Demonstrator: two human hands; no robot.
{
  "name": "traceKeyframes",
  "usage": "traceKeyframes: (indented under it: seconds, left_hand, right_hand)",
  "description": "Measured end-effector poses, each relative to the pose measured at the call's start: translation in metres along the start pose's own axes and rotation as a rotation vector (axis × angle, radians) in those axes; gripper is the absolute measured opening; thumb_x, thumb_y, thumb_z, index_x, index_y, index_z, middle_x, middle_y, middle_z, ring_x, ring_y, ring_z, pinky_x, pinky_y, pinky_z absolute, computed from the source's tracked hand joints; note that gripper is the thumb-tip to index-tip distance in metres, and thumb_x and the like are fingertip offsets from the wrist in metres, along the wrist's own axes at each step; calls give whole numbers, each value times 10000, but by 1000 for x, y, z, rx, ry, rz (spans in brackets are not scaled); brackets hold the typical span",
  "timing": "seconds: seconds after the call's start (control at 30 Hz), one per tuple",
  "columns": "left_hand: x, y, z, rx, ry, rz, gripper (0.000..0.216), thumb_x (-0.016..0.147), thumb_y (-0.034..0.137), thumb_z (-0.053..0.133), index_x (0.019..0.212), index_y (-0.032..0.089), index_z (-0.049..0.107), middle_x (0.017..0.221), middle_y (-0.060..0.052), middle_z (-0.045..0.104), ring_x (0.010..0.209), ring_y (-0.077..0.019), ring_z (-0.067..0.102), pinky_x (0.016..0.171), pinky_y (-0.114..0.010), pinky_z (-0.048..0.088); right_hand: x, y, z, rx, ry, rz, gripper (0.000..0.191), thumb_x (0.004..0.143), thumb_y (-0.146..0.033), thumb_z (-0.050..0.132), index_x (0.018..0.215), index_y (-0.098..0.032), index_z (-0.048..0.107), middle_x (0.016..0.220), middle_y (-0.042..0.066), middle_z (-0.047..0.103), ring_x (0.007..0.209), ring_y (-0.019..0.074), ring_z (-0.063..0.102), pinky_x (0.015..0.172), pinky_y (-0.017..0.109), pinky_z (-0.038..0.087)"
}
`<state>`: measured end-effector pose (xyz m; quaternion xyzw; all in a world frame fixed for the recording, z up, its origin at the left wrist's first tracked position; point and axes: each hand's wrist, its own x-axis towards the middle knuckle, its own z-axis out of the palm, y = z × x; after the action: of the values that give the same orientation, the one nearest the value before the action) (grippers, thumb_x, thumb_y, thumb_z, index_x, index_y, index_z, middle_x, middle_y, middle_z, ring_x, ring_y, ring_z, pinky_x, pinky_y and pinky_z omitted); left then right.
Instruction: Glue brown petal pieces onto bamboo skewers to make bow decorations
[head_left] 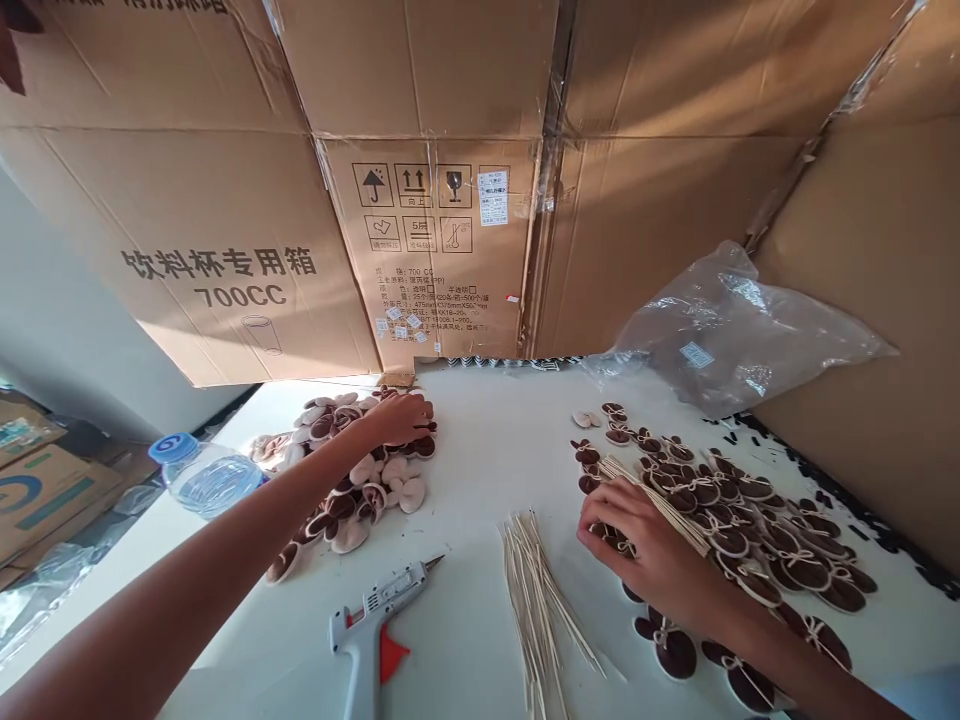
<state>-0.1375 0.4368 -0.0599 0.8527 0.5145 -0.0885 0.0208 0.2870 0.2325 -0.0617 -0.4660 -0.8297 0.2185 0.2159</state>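
My left hand (405, 418) reaches over a heap of brown and cream felt pieces (349, 500). Its fingers are curled down at the heap's far right edge, and whatever they grip is hidden. At the right, my right hand (637, 525) is closed in a loose pinch, with a brown felt piece with a cord bow (611, 537) showing between thumb and fingers. Many similar bow-tied pieces (750, 540) lie spread around and behind it. A bundle of pale cords (660, 505) lies under and beyond the hand. More loose pale cords (536, 610) rest between my arms.
A grey-white glue gun (382, 600) with a red trigger stands near the front. A water bottle (206, 475) lies tilted beside my left forearm. Cardboard boxes (450, 230) wall the back, and a clear plastic bag (742, 335) sits at back right. Dark scraps (862, 520) line the right edge.
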Motion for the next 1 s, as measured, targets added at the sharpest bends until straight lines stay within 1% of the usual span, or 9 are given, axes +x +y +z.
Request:
traceKeyframes:
  seconds: [0.3, 0.43, 0.57, 0.63, 0.7, 0.77, 0.8, 0.9, 1.0]
  left_hand:
    - [4, 17, -11, -61, 35, -14, 363, 1069, 379, 709, 1373, 183, 681, 1395, -127, 694, 1185, -272, 720, 1006, -493, 637]
    - [-6, 27, -27, -122, 134, -63, 354, 1072, 380, 705, 1366, 183, 684, 1387, -125, 698, 1175, -267, 722, 1001, -487, 639]
    - [-25, 49, -49, -201, 284, -82, 277, 1072, 361, 699, 1262, 162, 729, 1281, -109, 752, 1140, -261, 739, 1010, -491, 625]
    - [-38, 66, -58, -265, 372, -88, 203, 1078, 282, 624, 1159, 188, 785, 1184, -95, 810, 1091, -273, 767, 1002, -453, 615]
    - [-55, 89, -63, -351, 443, -81, 214, 1055, 267, 613, 1157, 199, 789, 1137, -84, 839, 1034, -257, 789, 957, -408, 620]
    - [-76, 118, -63, -452, 501, -62, 221, 1035, 283, 633, 1177, 183, 771, 1171, -95, 844, 1008, -237, 800, 921, -382, 626]
    - [-88, 134, -61, -506, 521, -50, 225, 1029, 298, 642, 1176, 177, 761, 1151, -97, 849, 986, -224, 806, 904, -365, 629]
    - [-134, 186, -46, -678, 569, -26, 247, 1063, 328, 584, 1207, 172, 711, 936, -63, 852, 894, -179, 822, 870, -317, 642]
    - [-188, 237, -23, -789, 637, -55, 230, 1077, 344, 551, 1190, 189, 676, 940, -61, 850, 893, -169, 831, 858, -311, 662]
  right_hand:
    - [-24, -29, 10, 135, 52, 12, 241, 1145, -379, 512, 958, -292, 637, 1023, 44, 709, 1045, 263, 681, 977, 459, 581]
    - [-38, -29, 15, 191, 136, 55, 274, 1146, -423, 514, 960, -285, 660, 1041, 60, 722, 1070, 268, 683, 966, 442, 581]
    - [-50, -23, 33, 107, 238, 75, 282, 1140, -404, 506, 958, -273, 677, 1000, 57, 734, 990, 262, 699, 861, 403, 583]
    - [-56, -23, 46, 50, 286, 66, 276, 1133, -385, 506, 954, -264, 677, 965, 57, 736, 926, 262, 697, 823, 398, 570]
    - [-62, -26, 58, 15, 312, 58, 256, 1122, -361, 517, 946, -255, 671, 946, 59, 735, 914, 265, 697, 814, 397, 557]
    - [-71, -31, 68, -6, 310, 58, 223, 1105, -333, 541, 942, -251, 670, 926, 56, 729, 923, 269, 698, 814, 394, 543]
    - [-77, -34, 72, -11, 305, 56, 207, 1097, -323, 553, 947, -249, 674, 915, 53, 727, 924, 270, 697, 816, 392, 537]
    - [-97, -38, 78, -15, 292, 30, 178, 1090, -315, 566, 986, -244, 692, 913, 50, 735, 930, 263, 702, 846, 385, 530]
    - [-114, -36, 76, -85, 267, 33, 175, 1090, -307, 556, 1019, -237, 699, 956, 56, 753, 976, 254, 712, 888, 374, 526]
